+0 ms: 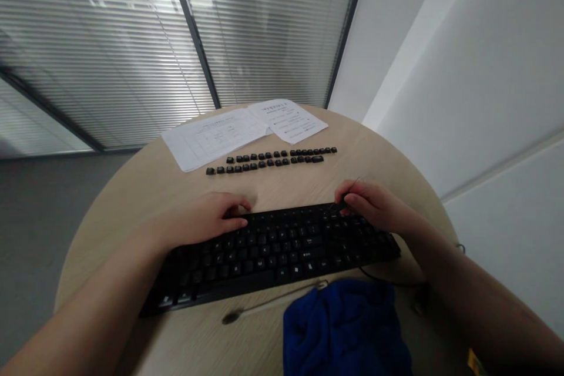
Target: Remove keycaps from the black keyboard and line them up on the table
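A black keyboard [264,252] lies at a slant across the round wooden table. My left hand [215,217] rests over its upper left edge, thumb and fingers apart, with nothing between them. At the keyboard's upper right, my right hand [368,202] is closed in a pinch on a small dark thing with thin wires, too dark to make out clearly. Beyond the keyboard, loose black keycaps [261,164] stand in two rows.
Printed papers [215,135] lie at the table's far side. Near the front edge are a blue cloth [343,329] and a thin brush [268,304] with a dark tip. A cable [383,279] runs off right of the cloth. The round table [101,229] has blinds and a wall behind it.
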The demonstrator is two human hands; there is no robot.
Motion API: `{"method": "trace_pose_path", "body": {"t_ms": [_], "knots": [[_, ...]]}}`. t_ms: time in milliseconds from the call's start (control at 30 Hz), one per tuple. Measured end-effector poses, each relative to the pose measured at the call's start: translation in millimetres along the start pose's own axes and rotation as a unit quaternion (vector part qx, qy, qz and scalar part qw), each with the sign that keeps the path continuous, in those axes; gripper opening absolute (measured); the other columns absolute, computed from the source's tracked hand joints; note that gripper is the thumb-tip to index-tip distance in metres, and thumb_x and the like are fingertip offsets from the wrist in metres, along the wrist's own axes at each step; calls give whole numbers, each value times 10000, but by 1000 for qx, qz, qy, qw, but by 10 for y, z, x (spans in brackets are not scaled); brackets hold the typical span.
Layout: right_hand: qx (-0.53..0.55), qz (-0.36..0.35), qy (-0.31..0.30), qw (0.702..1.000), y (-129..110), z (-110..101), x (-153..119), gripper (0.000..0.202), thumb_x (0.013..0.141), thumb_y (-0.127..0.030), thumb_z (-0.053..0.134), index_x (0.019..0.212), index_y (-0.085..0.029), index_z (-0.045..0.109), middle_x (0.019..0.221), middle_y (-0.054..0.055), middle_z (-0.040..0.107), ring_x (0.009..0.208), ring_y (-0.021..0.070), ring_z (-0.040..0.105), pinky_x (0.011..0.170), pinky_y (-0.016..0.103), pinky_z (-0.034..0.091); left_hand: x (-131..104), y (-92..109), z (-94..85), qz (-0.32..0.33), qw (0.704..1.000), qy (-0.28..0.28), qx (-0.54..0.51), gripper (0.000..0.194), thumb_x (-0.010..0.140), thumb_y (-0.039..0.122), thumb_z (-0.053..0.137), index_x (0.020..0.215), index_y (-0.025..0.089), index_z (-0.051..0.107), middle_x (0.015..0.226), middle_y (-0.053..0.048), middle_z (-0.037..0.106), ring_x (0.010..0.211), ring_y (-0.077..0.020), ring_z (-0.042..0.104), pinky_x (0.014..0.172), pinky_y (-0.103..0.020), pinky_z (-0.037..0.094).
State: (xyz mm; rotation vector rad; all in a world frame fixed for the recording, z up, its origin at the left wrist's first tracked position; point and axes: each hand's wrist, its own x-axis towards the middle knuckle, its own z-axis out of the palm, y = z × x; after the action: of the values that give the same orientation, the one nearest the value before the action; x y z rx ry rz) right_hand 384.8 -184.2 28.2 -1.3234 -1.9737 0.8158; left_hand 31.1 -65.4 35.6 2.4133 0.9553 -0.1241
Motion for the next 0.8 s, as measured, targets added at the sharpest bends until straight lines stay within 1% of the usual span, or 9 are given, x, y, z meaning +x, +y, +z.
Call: {"method": "trace_pose_path", "body": {"t_ms": [167, 300, 500, 600, 700, 800], "knots": [[-13, 51, 0, 999, -52, 42, 10, 292, 1005, -411, 430, 921, -199, 613, 721, 23, 675, 634, 154, 642, 598, 269, 491, 3, 34, 13, -15, 1000, -1, 6, 381, 875, 453, 550, 1165, 246, 685, 1027, -51, 749, 920, -244, 680, 815, -345, 483], [-29, 89, -4, 996, -103, 69, 21, 314, 994, -429, 413, 897, -203, 608, 712, 34, 688, 623, 171, 651, 587, 286, 485, 5, 50, 10, -12, 1000, 0, 20, 379, 880, 460, 547, 1161, 242, 679, 1003, -52, 744, 911, -242, 675, 808, -345, 473], [-81, 103, -13, 991, -154, 74, 4, 365, 1000, -481, 391, 904, -209, 614, 714, 32, 690, 640, 183, 651, 632, 308, 497, 9, 38, 16, -6, 1000, -4, 17, 364, 890, 453, 539, 1156, 244, 672, 977, -39, 741, 880, -230, 676, 778, -337, 464], [-108, 107, -7, 988, -135, 96, 15, 376, 1015, -475, 371, 890, -210, 607, 710, 28, 682, 649, 186, 661, 637, 313, 487, 15, 27, 22, -7, 1000, -3, 23, 362, 890, 459, 542, 1147, 243, 676, 968, -40, 742, 873, -231, 674, 768, -338, 464], [-97, 109, 3, 989, -103, 130, 25, 371, 1026, -473, 367, 901, -213, 601, 718, 23, 683, 637, 182, 669, 616, 309, 478, 22, 16, 29, -7, 1000, 1, 24, 378, 891, 474, 547, 1158, 241, 678, 988, -48, 743, 880, -232, 673, 770, -341, 467], [-104, 89, 1, 991, -125, 156, 17, 360, 1033, -459, 374, 896, -217, 604, 702, 16, 673, 618, 175, 651, 600, 305, 463, 23, 16, 31, 1, 1000, 7, 19, 369, 887, 467, 554, 1150, 243, 682, 976, -44, 745, 875, -231, 674, 776, -340, 466]]}}
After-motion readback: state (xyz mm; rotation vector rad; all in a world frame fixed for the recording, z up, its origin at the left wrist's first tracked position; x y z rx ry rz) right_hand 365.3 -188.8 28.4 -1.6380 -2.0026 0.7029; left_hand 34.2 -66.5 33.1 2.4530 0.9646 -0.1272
